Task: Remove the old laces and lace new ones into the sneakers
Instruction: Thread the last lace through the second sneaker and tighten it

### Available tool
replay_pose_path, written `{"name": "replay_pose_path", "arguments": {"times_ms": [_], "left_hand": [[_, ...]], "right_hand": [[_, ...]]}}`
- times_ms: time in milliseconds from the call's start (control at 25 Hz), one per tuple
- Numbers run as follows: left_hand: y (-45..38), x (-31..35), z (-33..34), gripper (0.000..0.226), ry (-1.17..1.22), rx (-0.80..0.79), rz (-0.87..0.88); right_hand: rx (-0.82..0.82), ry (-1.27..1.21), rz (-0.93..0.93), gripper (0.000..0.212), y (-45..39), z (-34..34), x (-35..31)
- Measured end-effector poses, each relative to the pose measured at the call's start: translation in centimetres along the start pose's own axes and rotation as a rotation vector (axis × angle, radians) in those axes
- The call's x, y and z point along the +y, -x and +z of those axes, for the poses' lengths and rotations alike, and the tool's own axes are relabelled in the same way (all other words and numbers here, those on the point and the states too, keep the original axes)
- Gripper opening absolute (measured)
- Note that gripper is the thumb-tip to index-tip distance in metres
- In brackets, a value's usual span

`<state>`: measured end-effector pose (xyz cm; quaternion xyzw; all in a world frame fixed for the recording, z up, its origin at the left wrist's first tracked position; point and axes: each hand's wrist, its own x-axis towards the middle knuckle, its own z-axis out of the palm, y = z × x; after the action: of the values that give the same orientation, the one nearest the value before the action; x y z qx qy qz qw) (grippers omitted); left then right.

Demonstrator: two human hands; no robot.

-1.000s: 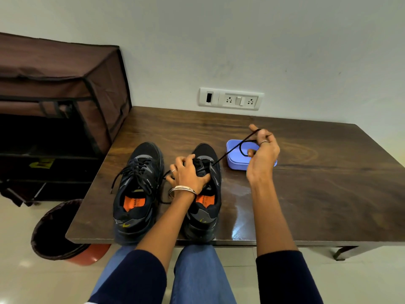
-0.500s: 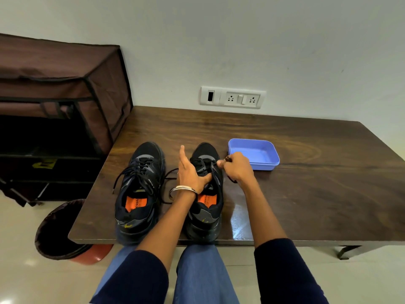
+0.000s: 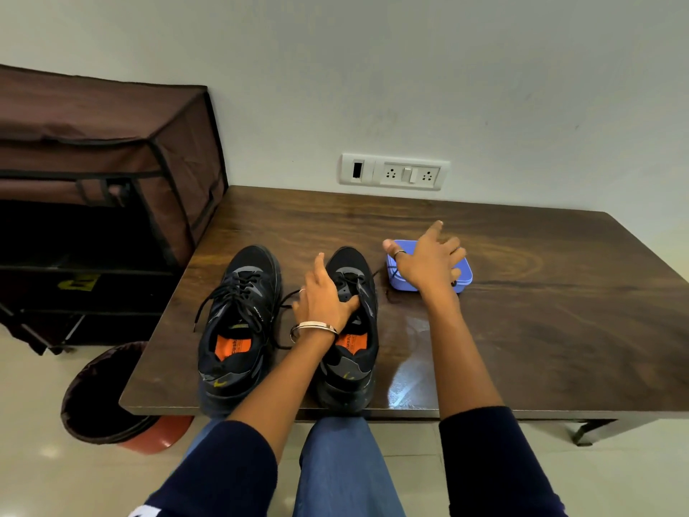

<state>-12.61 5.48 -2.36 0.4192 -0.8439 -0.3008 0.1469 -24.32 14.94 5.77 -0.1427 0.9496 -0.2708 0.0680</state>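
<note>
Two black sneakers (image 3: 238, 322) side by side on the table (image 3: 522, 330). Left hand (image 3: 324, 296) resting on the right sneaker (image 3: 352, 330), thumb across its tongue. Right hand (image 3: 428, 261) spread above the blue tray (image 3: 464, 279), black lace (image 3: 391, 272) trailing beneath.

A home room: fabric shoe rack (image 3: 104, 173), wooden table (image 3: 522, 311), lined bin (image 3: 104, 397).
</note>
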Motion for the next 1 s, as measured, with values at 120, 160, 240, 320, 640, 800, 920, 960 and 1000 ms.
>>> {"name": "replay_pose_path", "arguments": {"times_ms": [120,160,240,320,640,800,920,960,1000], "left_hand": [[0.3,0.8,-1.1,0.060,-0.136,-0.015,-0.073],[0.6,1.0,-1.3,0.053,-0.124,-0.006,-0.077],[1.3,1.2,-1.5,0.049,-0.072,0.042,-0.045],[1.9,1.2,-1.5,0.049,-0.080,0.092,0.030],[0.5,1.1,-1.7,0.035,-0.203,-0.038,0.103],[-0.3,0.7,-2.9,0.023,0.024,-0.053,-0.035],[-0.4,0.0,-3.5,0.020,0.179,-0.057,-0.095],[-0.3,-0.2,-3.6,0.020,0.206,-0.058,-0.108],[-0.3,-0.4,-3.6,0.021,0.227,-0.056,-0.118]], "right_hand": [[-0.026,-0.052,-0.186,0.034,-0.4,-0.5,-0.3],[-0.060,-0.127,-0.260,0.027,-0.3,-0.4,-0.1],[-0.160,-0.375,-0.281,0.030,0.9,-0.1,-0.4],[-0.207,-0.502,-0.289,0.031,1.8,0.7,-0.7],[-0.080,-0.440,-0.225,0.009,3.1,5.6,-0.6],[-0.140,-0.344,-0.177,0.010,3.2,7.4,-0.1],[-0.138,-0.266,-0.117,0.010,2.8,8.5,-0.9],[-0.136,-0.243,-0.091,0.012,3.0,8.8,-1.2],[-0.129,-0.219,-0.079,0.013,3.2,9.2,-1.5]]}}
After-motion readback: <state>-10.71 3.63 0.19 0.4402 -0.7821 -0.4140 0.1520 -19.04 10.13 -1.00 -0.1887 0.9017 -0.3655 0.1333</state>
